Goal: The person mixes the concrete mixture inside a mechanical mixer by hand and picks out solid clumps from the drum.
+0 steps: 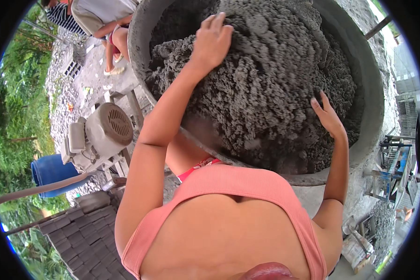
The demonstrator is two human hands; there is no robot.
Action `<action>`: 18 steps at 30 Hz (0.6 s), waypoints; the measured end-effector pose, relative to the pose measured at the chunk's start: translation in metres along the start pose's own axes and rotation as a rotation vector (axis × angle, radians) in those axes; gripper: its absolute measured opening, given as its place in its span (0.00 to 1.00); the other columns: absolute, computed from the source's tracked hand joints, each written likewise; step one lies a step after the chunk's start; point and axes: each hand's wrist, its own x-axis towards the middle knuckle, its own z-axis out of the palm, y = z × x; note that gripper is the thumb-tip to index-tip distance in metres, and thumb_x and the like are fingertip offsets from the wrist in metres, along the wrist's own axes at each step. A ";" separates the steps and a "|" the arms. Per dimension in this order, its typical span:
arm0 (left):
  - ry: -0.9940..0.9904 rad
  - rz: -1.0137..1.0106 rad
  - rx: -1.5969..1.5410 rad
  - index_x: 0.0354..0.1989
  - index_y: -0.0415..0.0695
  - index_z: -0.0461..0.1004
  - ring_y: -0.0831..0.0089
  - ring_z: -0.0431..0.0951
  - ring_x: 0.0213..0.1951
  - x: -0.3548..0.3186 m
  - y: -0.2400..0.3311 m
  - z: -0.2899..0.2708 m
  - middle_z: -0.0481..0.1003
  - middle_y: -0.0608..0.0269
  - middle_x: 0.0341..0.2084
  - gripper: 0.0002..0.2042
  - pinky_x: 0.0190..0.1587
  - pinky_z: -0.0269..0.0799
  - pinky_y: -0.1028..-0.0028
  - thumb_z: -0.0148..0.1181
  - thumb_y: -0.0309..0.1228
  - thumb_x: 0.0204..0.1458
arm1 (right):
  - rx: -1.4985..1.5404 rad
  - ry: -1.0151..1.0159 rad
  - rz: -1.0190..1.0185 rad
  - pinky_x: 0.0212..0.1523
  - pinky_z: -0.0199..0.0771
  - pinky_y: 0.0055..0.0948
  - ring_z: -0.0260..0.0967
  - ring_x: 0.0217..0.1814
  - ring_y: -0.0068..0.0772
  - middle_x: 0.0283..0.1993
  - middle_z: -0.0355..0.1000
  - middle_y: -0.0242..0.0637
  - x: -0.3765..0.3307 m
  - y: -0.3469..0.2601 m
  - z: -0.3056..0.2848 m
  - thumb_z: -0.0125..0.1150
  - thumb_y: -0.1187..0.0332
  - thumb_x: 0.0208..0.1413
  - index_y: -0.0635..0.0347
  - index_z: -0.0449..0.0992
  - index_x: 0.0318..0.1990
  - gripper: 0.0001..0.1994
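A large round metal mixing drum (372, 119) is in front of me, holding a heap of dark grey, damp, crumbly mix (266, 79) that looks like mortar or concrete. My left hand (213, 43) reaches over the far left part of the heap, back upward, fingers extended and somewhat apart. Whether its fingertips touch the mix is hard to tell. At the right side of the heap, my right hand (329, 117) has its fingers spread and seems to rest against the mix. No tool or separate object shows in either hand.
An electric motor (102, 133) is mounted left of the drum, with a blue barrel (56, 173) behind it. Stacked grey blocks (81, 240) stand at lower left. Beyond, another person (105, 18) bends over near a striped shirt (64, 17). Blue metal equipment (400, 161) stands right.
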 end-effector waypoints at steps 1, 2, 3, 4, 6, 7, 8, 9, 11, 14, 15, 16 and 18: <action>-0.006 0.017 -0.001 0.40 0.45 0.73 0.42 0.69 0.56 0.000 0.014 -0.001 0.69 0.45 0.56 0.08 0.50 0.71 0.49 0.53 0.32 0.54 | 0.025 0.032 0.012 0.72 0.42 0.46 0.35 0.79 0.49 0.77 0.40 0.47 -0.003 0.001 -0.004 0.47 0.39 0.62 0.56 0.42 0.74 0.42; -0.062 0.013 -0.072 0.42 0.47 0.73 0.41 0.66 0.58 -0.001 0.026 -0.004 0.67 0.44 0.58 0.09 0.56 0.65 0.48 0.51 0.33 0.56 | 0.051 0.065 0.024 0.72 0.43 0.46 0.36 0.78 0.50 0.76 0.41 0.47 -0.007 -0.001 -0.008 0.47 0.39 0.62 0.55 0.42 0.74 0.42; -0.066 0.063 -0.081 0.41 0.44 0.71 0.41 0.64 0.59 -0.004 0.038 -0.008 0.66 0.45 0.59 0.08 0.57 0.64 0.47 0.53 0.30 0.55 | 0.066 0.061 -0.003 0.73 0.42 0.43 0.37 0.78 0.50 0.76 0.43 0.50 -0.012 -0.008 -0.011 0.49 0.37 0.59 0.59 0.44 0.73 0.45; -0.069 0.115 -0.098 0.40 0.41 0.70 0.42 0.63 0.60 -0.004 0.051 -0.013 0.64 0.47 0.60 0.07 0.57 0.64 0.46 0.54 0.27 0.55 | 0.062 0.062 0.001 0.73 0.42 0.43 0.37 0.78 0.50 0.76 0.43 0.50 -0.015 -0.008 -0.014 0.49 0.37 0.59 0.59 0.44 0.73 0.45; -0.145 0.194 -0.154 0.42 0.43 0.68 0.40 0.59 0.62 -0.005 0.072 -0.027 0.61 0.46 0.62 0.08 0.56 0.61 0.40 0.55 0.27 0.54 | -0.001 0.135 -0.099 0.73 0.42 0.43 0.37 0.78 0.49 0.76 0.43 0.50 -0.021 -0.006 -0.021 0.49 0.37 0.59 0.59 0.45 0.73 0.44; -0.186 0.117 -0.271 0.42 0.46 0.66 0.38 0.56 0.62 -0.013 0.079 -0.020 0.59 0.46 0.63 0.08 0.56 0.58 0.37 0.55 0.25 0.54 | -0.055 0.163 -0.114 0.73 0.42 0.43 0.38 0.78 0.48 0.75 0.44 0.51 -0.023 -0.006 -0.024 0.50 0.37 0.59 0.59 0.47 0.72 0.44; -0.316 -0.029 -0.307 0.51 0.47 0.66 0.35 0.55 0.62 -0.025 0.084 -0.008 0.56 0.43 0.64 0.13 0.58 0.57 0.39 0.52 0.28 0.57 | -0.058 0.164 -0.109 0.73 0.42 0.43 0.38 0.78 0.48 0.75 0.44 0.51 -0.026 -0.007 -0.027 0.50 0.37 0.59 0.59 0.47 0.72 0.44; -0.360 -0.064 -0.406 0.56 0.48 0.64 0.35 0.53 0.63 -0.023 0.096 -0.015 0.54 0.42 0.65 0.17 0.59 0.56 0.40 0.51 0.32 0.58 | -0.097 0.205 -0.166 0.73 0.42 0.43 0.38 0.78 0.48 0.75 0.45 0.51 -0.030 -0.005 -0.029 0.50 0.37 0.58 0.60 0.47 0.72 0.45; -0.409 -0.087 -0.524 0.62 0.49 0.62 0.34 0.52 0.63 -0.015 0.121 -0.036 0.51 0.41 0.66 0.21 0.60 0.55 0.41 0.49 0.35 0.60 | -0.159 0.289 -0.233 0.72 0.44 0.44 0.41 0.77 0.49 0.74 0.48 0.53 -0.037 0.004 -0.032 0.52 0.36 0.57 0.60 0.49 0.72 0.46; -0.624 -0.188 -0.674 0.69 0.53 0.55 0.36 0.49 0.65 -0.014 0.138 -0.046 0.45 0.41 0.67 0.27 0.63 0.54 0.44 0.47 0.41 0.60 | -0.244 0.392 -0.177 0.72 0.46 0.44 0.43 0.76 0.49 0.73 0.49 0.54 -0.049 -0.002 -0.037 0.54 0.36 0.56 0.60 0.50 0.71 0.46; -0.657 -0.228 -0.748 0.69 0.54 0.56 0.37 0.48 0.66 -0.016 0.140 -0.044 0.45 0.43 0.67 0.28 0.64 0.54 0.46 0.47 0.41 0.59 | -0.256 0.440 -0.183 0.70 0.50 0.45 0.47 0.75 0.50 0.71 0.52 0.55 -0.049 -0.003 -0.039 0.57 0.36 0.54 0.61 0.53 0.70 0.46; -0.690 -0.268 -0.823 0.69 0.55 0.56 0.38 0.48 0.66 -0.018 0.143 -0.041 0.44 0.44 0.68 0.28 0.65 0.54 0.48 0.48 0.42 0.58 | -0.257 0.443 -0.170 0.70 0.50 0.45 0.47 0.75 0.50 0.71 0.52 0.55 -0.052 -0.005 -0.041 0.57 0.36 0.54 0.61 0.53 0.70 0.46; -0.689 -0.364 -0.881 0.67 0.53 0.60 0.45 0.48 0.68 -0.021 0.149 -0.034 0.48 0.45 0.66 0.27 0.66 0.53 0.52 0.46 0.41 0.58 | -0.289 0.488 -0.087 0.69 0.53 0.46 0.53 0.72 0.52 0.68 0.58 0.55 -0.060 -0.018 -0.042 0.59 0.37 0.53 0.60 0.58 0.68 0.44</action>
